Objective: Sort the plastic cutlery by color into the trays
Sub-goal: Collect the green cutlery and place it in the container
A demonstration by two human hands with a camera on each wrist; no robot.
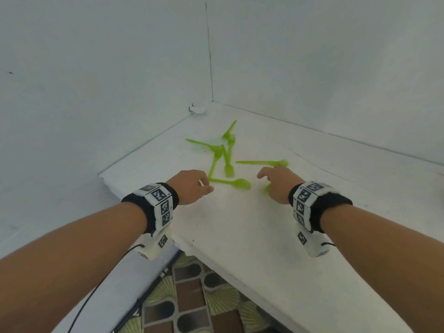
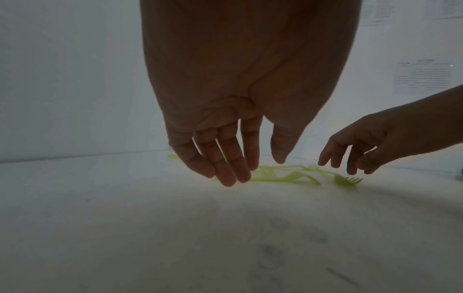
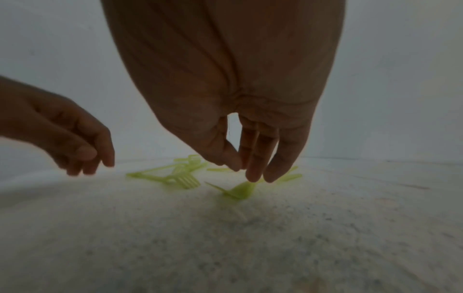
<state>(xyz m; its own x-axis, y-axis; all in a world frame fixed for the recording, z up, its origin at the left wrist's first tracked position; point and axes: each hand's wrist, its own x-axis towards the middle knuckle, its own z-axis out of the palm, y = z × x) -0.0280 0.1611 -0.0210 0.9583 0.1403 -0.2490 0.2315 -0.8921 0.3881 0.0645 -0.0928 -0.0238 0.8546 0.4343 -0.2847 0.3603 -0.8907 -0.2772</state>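
Head view has both hands hovering low over the white surface [image 1: 240, 224], with the green plastic cutlery [image 1: 224, 155] scattered mid-frame just beyond the fingertips. Left hand [image 1: 191, 188] sits left of centre, fingers loose and holding nothing, right by a spoon [image 1: 234, 182]. Right hand [image 1: 278, 182] is relaxed too, fingers pointing down, a green piece [image 3: 240, 190] just under them.

Both forearms stretched forward, bare, each wrist wrapped in a black band [image 1: 150, 207] carrying white marker blocks. Left hand [image 1: 191, 186] palm down, fingers [image 2: 226, 158] straight and hanging loose, holding nothing. Right hand [image 1: 278, 182] palm down too, fingers [image 3: 258, 158] drooping, thumb near the forefinger, no grip closed.
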